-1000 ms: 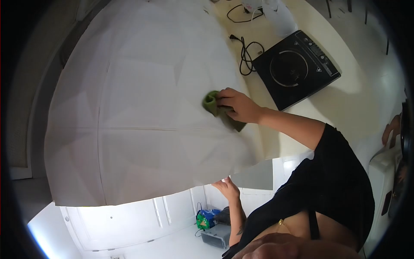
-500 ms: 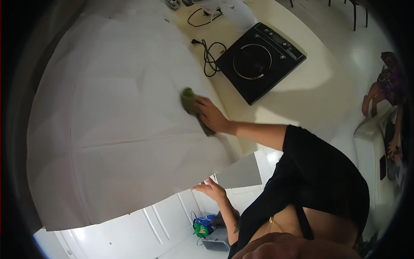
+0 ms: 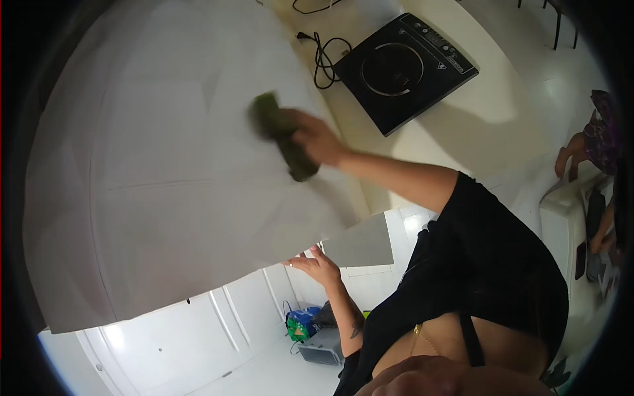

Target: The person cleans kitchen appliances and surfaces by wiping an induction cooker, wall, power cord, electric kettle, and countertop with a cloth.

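Note:
My right hand [image 3: 317, 137] is closed round a dark green cloth [image 3: 300, 158], which rests over the large white sheet [image 3: 165, 152]. The hand and the cloth's upper end are blurred by motion. Below it, my left hand [image 3: 318, 265] is at the sheet's lower edge, with its fingers stretched out and the thumb raised apart from them. Whether the thumb or fingers press on the edge is hard to tell. The sheet has long crease lines and covers the left part of the cream table [image 3: 462, 135].
A black induction cooker [image 3: 403, 72] lies on the table, beside a coiled black cord with a plug [image 3: 321, 59]. Below are white door panels [image 3: 198, 330], a blue and green bag [image 3: 300, 323] and a grey box [image 3: 321, 346]. Another person's legs [image 3: 573, 153] show at the right.
My right hand has moved the cloth up and left over the sheet. My left hand stays by the lower edge. The view has shifted, and another person's legs have come into sight.

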Demonstrator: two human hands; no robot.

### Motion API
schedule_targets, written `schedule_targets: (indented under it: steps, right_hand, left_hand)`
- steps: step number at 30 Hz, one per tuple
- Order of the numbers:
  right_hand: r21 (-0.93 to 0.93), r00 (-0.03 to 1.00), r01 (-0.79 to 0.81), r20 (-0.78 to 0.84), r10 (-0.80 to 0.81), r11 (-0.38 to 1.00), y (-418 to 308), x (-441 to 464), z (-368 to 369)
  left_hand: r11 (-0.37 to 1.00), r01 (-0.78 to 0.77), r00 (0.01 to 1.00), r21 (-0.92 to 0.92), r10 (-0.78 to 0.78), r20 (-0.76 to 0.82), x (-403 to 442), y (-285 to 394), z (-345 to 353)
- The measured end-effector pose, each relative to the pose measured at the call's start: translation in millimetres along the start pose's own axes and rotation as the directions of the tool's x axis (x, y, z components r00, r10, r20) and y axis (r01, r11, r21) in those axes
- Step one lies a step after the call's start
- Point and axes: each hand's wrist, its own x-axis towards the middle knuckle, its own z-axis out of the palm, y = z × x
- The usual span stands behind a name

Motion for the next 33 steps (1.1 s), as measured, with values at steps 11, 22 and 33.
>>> schedule_targets:
  steps: [11, 22, 33]
  right_hand:
    - [-0.655, 0.968, -0.049, 0.155, 0.198, 0.754, 24.4, -137.4, -45.2]
    - [-0.457, 0.895, 0.443, 0.276, -0.351, 0.771, 26.1, -81.8, -12.4]
    - [-0.856, 0.816, 0.511, 0.511, 0.268, 0.079, 111.8, -214.6, -93.7]
  left_hand:
    - [0.999, -0.028, 1.000, -0.030, 0.028, 0.004, 1.8, 2.1, -1.8]
    - [0.997, -0.072, 0.996, -0.018, 0.073, 0.047, 3.2, 1.3, -10.1]
    - [0.989, -0.071, 0.990, -0.131, 0.086, 0.112, -5.2, -10.6, -27.9]
